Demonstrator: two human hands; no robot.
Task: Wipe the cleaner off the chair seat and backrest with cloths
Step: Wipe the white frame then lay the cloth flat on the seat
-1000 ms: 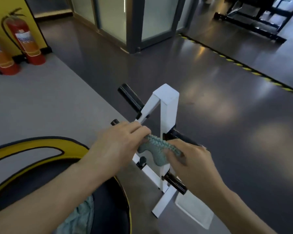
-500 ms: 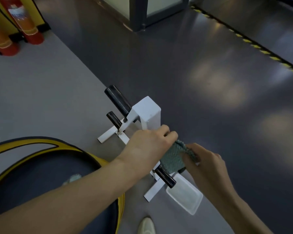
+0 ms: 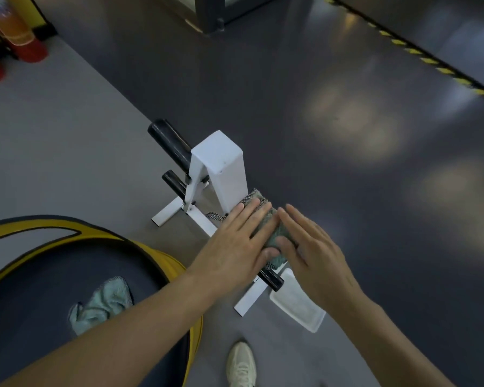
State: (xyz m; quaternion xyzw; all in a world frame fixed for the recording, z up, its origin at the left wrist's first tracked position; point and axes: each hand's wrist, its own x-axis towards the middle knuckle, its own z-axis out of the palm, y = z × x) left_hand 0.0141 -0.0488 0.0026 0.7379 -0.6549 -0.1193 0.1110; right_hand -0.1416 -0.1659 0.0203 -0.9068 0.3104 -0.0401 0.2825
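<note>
A grey-green cloth (image 3: 268,219) is draped over a black bar (image 3: 271,279) of the white metal frame (image 3: 221,166). My left hand (image 3: 235,244) lies flat on the cloth with straight fingers. My right hand (image 3: 310,247) lies beside it, fingers straight, its thumb touching the cloth. At the lower left is the black chair seat (image 3: 39,289) with a yellow rim. A second, light teal cloth (image 3: 98,303) lies crumpled on that seat, partly hidden by my left forearm.
Two more black pegs (image 3: 169,142) stick out of the frame's left side. A white plate (image 3: 298,304) sits at the frame's foot. My shoe (image 3: 241,364) is below it. Red fire extinguishers (image 3: 17,37) stand far left. Yellow-black floor tape (image 3: 430,62) runs at the upper right.
Both hands have let go of the cloth they pinched and now lie flat on it over the bar. The view has tilted down, showing the teal cloth on the seat.
</note>
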